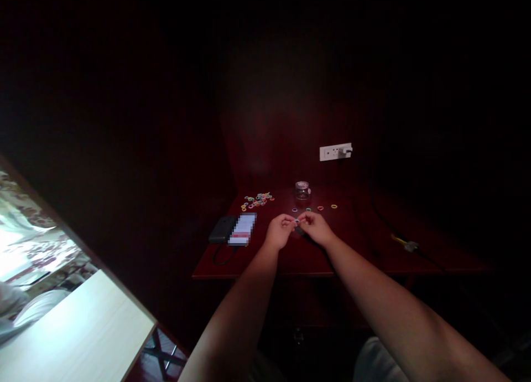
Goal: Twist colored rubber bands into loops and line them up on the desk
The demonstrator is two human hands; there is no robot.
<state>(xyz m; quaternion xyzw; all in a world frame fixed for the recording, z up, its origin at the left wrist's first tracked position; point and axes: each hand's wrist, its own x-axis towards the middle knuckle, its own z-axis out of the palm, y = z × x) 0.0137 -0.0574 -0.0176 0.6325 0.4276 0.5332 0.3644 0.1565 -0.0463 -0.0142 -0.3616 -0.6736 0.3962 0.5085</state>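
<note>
My left hand (279,230) and my right hand (316,227) meet over the dark red table (373,249), fingertips pinched together on one small rubber band (297,221). A pile of small coloured rubber bands (257,200) lies at the back left of the table. Several loose bands (320,208) lie in a row just beyond my hands. A small clear glass jar (302,190) stands behind them. The room is dim, so the band between my fingers is hard to make out.
A dark phone or power bank (222,229) with a cable and a blurred card (243,230) lie left of my hands. A wall socket with a white plug (336,151) is behind. A black cable (398,239) crosses the right side. A pale table (78,332) stands lower left.
</note>
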